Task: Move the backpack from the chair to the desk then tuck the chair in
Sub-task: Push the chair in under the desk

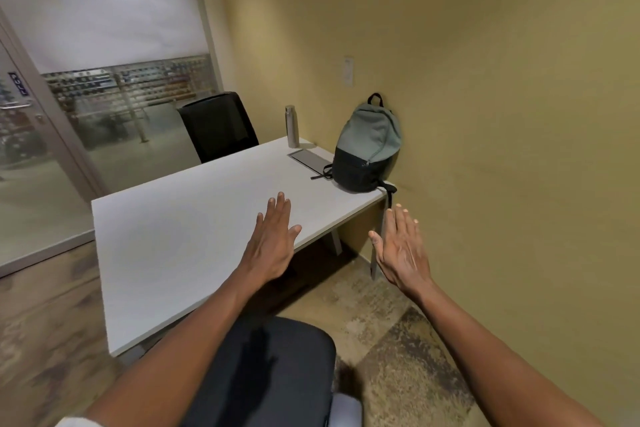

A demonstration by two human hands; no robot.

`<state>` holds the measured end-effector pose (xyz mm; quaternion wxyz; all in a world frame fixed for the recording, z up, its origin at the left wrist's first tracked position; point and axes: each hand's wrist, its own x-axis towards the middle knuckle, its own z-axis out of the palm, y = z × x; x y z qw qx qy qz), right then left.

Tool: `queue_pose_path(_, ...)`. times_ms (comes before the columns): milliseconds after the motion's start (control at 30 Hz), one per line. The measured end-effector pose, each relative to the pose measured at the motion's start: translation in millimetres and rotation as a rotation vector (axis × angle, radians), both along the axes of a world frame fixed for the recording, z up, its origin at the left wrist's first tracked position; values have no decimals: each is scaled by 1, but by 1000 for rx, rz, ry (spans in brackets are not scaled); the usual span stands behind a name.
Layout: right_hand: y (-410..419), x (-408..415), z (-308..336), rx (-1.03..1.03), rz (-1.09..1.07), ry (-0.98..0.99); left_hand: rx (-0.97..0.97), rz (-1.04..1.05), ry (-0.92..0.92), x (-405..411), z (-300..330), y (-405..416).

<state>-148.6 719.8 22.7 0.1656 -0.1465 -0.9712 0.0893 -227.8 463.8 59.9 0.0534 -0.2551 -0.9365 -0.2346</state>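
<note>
A grey-green and black backpack [367, 146] stands upright on the far right corner of the white desk [180, 239], leaning against the yellow wall, one strap hanging over the desk edge. The dark grey seat of the chair [277, 367] is right below me, partly under the desk's near edge. My left hand [272, 241] hovers flat over the desk's right edge, fingers spread, holding nothing. My right hand [403, 248] is open in the air beyond the desk's side, below the backpack, empty.
A steel bottle [292, 126] and a flat grey cover plate [311, 159] sit at the desk's far end. A second black chair [218, 125] stands behind the desk. A glass partition runs along the left; patterned carpet lies to the right.
</note>
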Motion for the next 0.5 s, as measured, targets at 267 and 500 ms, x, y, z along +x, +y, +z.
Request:
queue_pose_path(267, -83, 53, -4, 38, -69, 12, 27, -130, -16, 34, -9, -72)
queue_pose_path(500, -196, 99, 0, 10, -159, 16, -1, -236, -69, 67, -13, -167)
